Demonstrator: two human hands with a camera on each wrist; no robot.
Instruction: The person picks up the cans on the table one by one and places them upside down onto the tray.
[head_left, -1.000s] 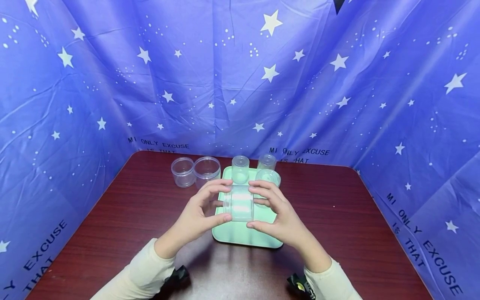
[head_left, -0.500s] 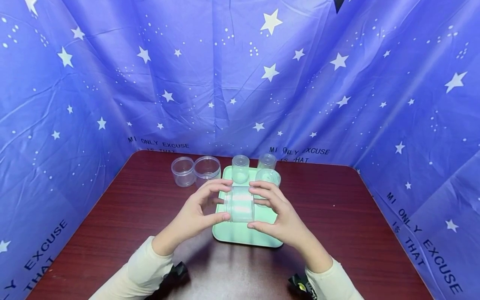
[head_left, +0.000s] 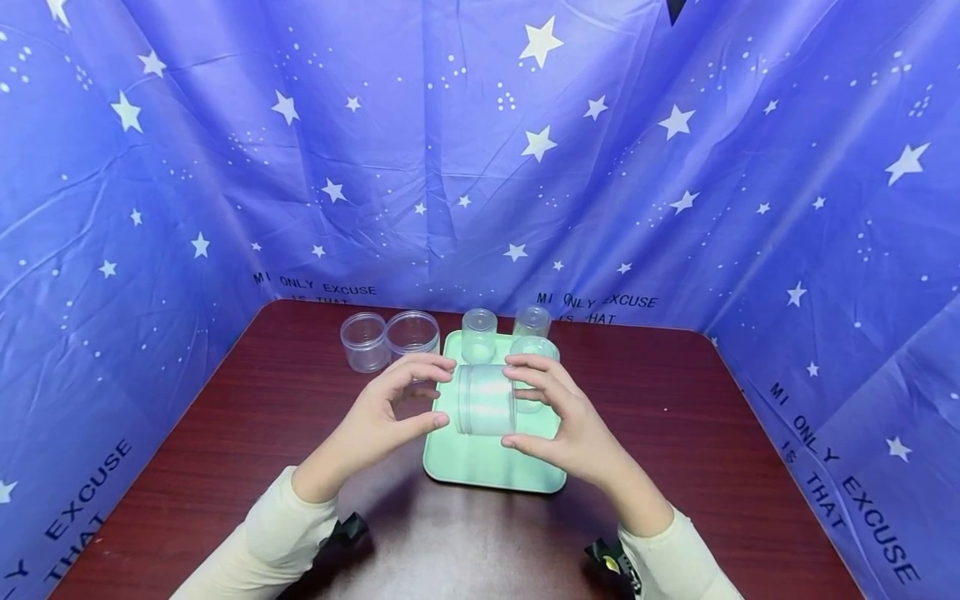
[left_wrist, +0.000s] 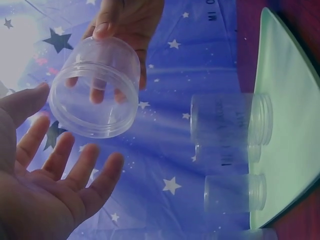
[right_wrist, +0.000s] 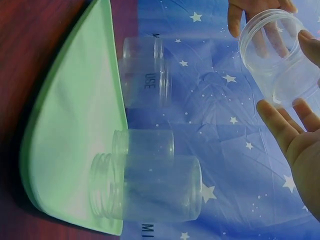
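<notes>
A clear plastic jar (head_left: 486,402) lies sideways in the air above the light green tray (head_left: 495,471), its open threaded mouth facing left. My right hand (head_left: 573,417) holds it near its base end, thumb on the near side and fingers on the far side. Just off the mouth, my left hand (head_left: 378,412) is spread with thumb and fingers apart. In the left wrist view a gap shows between the left hand (left_wrist: 65,175) and the jar's rim (left_wrist: 95,120). Through the clear wall, the right fingers (left_wrist: 97,95) are visible.
On the tray, a small clear jar (head_left: 478,333) and a wider one (head_left: 536,348) stand mouth down, with another clear jar (head_left: 533,319) behind. Two open clear containers, one smaller (head_left: 365,343) and one larger (head_left: 412,333), stand left of the tray. A starry blue curtain (head_left: 420,167) encloses the table.
My left hand has let go of the jar's mouth end and drawn back left. The jar has shifted slightly right and up in my right hand.
</notes>
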